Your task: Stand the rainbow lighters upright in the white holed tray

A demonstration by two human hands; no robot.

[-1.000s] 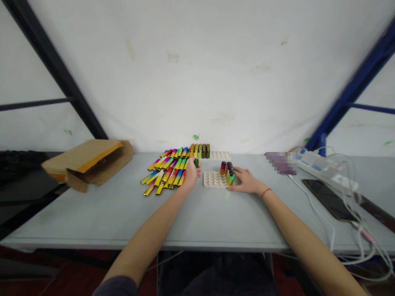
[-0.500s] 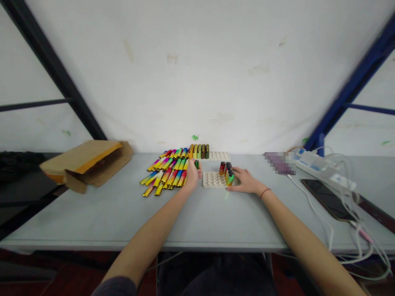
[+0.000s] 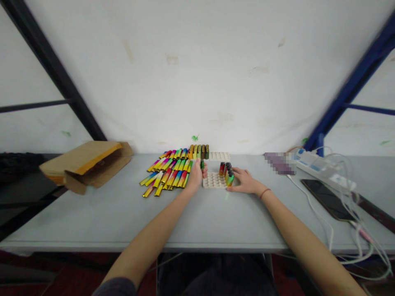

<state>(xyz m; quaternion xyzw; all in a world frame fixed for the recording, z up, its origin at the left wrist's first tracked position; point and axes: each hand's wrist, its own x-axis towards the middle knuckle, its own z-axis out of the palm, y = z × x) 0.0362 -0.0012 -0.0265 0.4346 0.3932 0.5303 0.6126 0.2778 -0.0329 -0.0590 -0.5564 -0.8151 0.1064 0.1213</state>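
My left hand (image 3: 196, 176) is closed round a shiny dark green tube (image 3: 202, 164), held upright at the left end of a white tray (image 3: 212, 181) with rows of round holes. Several shiny tubes with dark tops stand in the right part of this tray, among them a red one (image 3: 221, 168) and a green-yellow one (image 3: 230, 180). My right hand (image 3: 245, 181) grips the tray's right end, thumb at the near corner and fingers behind; the tubes partly hide the contact. Left of my left hand lie many gold-ended, rainbow-coloured tubes (image 3: 166, 174).
Gold and green tubes (image 3: 199, 152) stand upright near the wall, beside another white tray (image 3: 220, 156). An open brown paper bag (image 3: 86, 160) lies at the left. A power strip (image 3: 324, 166), a black phone (image 3: 327, 197) and tangled white cables (image 3: 311, 205) occupy the right side.
My left hand has moved right with the green tube, from beside the pile to the tray's left end. My right hand stays in place.
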